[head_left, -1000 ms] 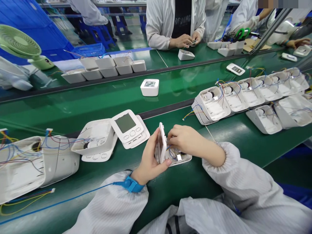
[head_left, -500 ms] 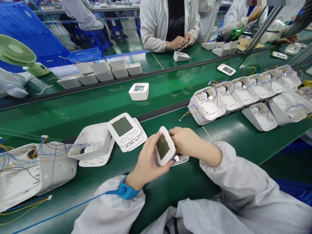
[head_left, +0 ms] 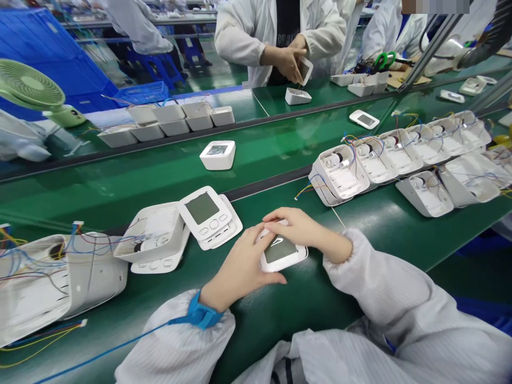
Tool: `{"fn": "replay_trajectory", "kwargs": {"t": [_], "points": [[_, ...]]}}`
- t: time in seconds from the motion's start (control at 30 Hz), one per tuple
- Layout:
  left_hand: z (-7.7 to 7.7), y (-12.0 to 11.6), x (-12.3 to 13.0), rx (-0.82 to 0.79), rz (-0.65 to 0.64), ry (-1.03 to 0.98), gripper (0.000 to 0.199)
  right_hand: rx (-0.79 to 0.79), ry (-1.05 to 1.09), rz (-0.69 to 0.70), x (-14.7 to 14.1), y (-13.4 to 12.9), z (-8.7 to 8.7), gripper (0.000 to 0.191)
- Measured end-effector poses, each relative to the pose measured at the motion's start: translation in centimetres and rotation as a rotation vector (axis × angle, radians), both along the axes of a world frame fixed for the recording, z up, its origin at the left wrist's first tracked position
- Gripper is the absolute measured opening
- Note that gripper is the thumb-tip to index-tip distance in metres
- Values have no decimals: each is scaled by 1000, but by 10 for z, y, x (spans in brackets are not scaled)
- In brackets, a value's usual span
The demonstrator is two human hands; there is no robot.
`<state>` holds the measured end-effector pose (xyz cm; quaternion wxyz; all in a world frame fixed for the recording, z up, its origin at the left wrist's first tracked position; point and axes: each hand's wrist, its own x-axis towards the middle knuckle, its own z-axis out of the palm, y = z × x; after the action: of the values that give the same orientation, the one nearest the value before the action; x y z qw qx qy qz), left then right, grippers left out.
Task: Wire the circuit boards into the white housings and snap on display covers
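Observation:
A white device with a grey screen (head_left: pixel 282 250) lies face up on the green bench in front of me. My left hand (head_left: pixel 244 261) grips its left side, thumb along the near edge. From the far side my right hand (head_left: pixel 298 228) rests over its upper edge, fingers meeting those of my left. Both hands hide part of it. Left of them, a white faceplate with a screen (head_left: pixel 204 212) leans on more white panels. Beside these stands an open white housing (head_left: pixel 154 232) with wires inside.
Open white housings with coloured wires (head_left: pixel 340 173) line the right side. A larger wired housing (head_left: pixel 96 272) stands at the left. A finished-looking unit (head_left: pixel 218 154) sits on the green conveyor. Across it, a person (head_left: pixel 280 58) holds a white part. A blue cord trails from my left wrist.
The screen part has gone from tilted in my left hand to flat on the bench. My right hand has moved onto its top. The unit on the conveyor has shifted left.

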<state>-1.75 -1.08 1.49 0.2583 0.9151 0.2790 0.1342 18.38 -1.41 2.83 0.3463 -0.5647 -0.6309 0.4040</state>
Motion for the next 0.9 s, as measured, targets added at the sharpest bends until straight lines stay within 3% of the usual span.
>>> {"fn": "replay_trajectory", "kwargs": {"t": [0.17,0.3,0.37,0.47,0.57,0.67,0.8,0.9], "points": [[-6,-7,2,40,12,-43,120,80,78,-112,-14,-5,-7,21],[-11,-17,7,93,128,-38,88,339,60,1,-11,-7,-2,15],[-14,-19,9,139,167,-85,81,440,10,-14,-11,-8,-2,16],[-19,-18,9,300,228,-164,79,296,-70,-160,-9,-6,-2,39],[-19,-15,7,386,223,-207,78,32,-63,-120,-5,-3,-2,55],[-14,-9,1,254,235,-300,77,61,-29,-66,-1,-3,0,54],[-4,-1,-7,-124,400,-305,45,295,16,-9,-2,-8,2,48],[-1,1,-9,-145,419,-267,44,359,14,-10,-4,-10,2,42]]}}
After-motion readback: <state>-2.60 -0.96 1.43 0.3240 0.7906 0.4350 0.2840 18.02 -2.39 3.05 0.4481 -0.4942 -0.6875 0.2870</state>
